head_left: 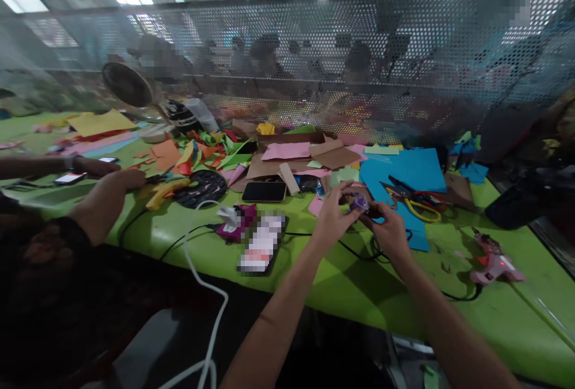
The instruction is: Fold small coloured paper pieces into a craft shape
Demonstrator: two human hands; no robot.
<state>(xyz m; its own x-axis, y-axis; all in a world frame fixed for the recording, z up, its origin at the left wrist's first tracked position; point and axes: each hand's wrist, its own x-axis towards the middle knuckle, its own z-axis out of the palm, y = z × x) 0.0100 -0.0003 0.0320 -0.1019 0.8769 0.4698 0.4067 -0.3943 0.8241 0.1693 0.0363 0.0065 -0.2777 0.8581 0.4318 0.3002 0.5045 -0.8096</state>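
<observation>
Between my two hands, above the green table, is a small shiny purple piece (359, 202) with dark brown parts around it. Its exact kind I cannot make out. My left hand (333, 216) grips it from the left, fingers curled over the top and thumb below. My right hand (389, 232) pinches its right side, close to the brown part. Blue paper sheets (404, 167) lie just behind and to the right of the hands. Yellow-handled scissors (422, 210) rest on that paper, right of my right hand.
A pink glue gun (496, 266) lies at the right, its cord running left. Two phones, one dark (263, 192) and one lit (264, 242), lie left of my hands. Paper scraps (287, 150) pile behind. A co-worker's hand (128, 179) is at the left, near a yellow glue gun (167, 193).
</observation>
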